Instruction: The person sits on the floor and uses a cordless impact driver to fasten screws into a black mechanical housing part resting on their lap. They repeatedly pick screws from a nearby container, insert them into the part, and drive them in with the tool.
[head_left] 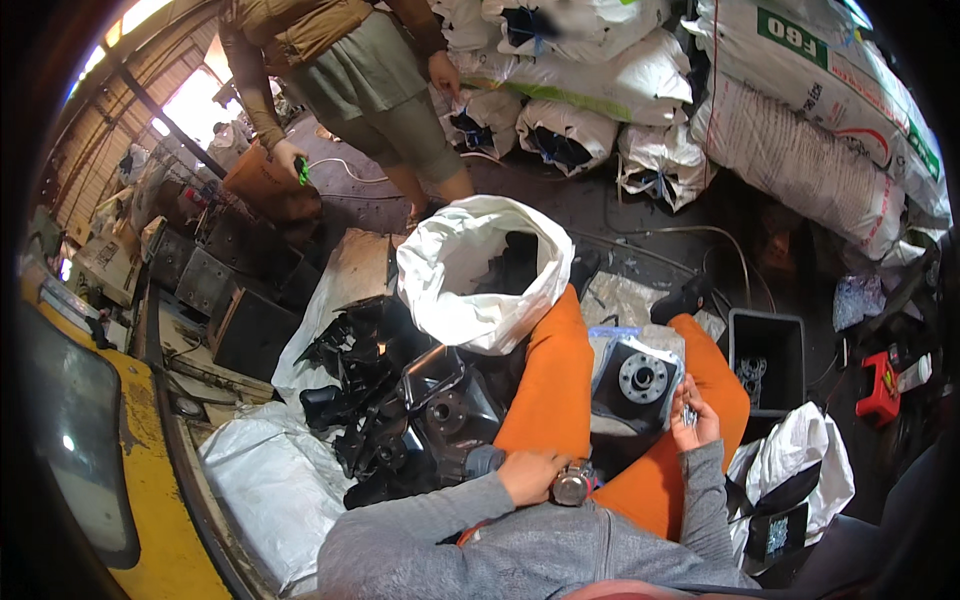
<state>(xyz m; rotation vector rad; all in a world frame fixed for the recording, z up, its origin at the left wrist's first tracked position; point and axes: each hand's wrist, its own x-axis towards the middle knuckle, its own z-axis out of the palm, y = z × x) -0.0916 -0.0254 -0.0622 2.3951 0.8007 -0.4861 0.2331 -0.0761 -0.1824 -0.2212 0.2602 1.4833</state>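
Between my orange-trousered thighs sits a black plastic part with a round, holed grey hub [644,378]. My right hand [697,427] is closed at its right edge, with small silver metal pieces [688,408] in the fingers, perhaps screws. Against my left thigh, my left hand [530,478] is curled by a round grey thing with a pinkish rim [573,484]; the hand hides most of what it grips. Left of my thigh lies a heap of black plastic parts [370,370], one with a similar hub [446,411]. An open white sack [425,310] stands just beyond, dark pieces inside.
A black bin [766,322] with small metal pieces stands to my right. Near it are a red holder [879,390] and a white bag [825,450]. Stuffed white sacks [610,80] are stacked behind. A person [370,90] stands at far left, holding something green.
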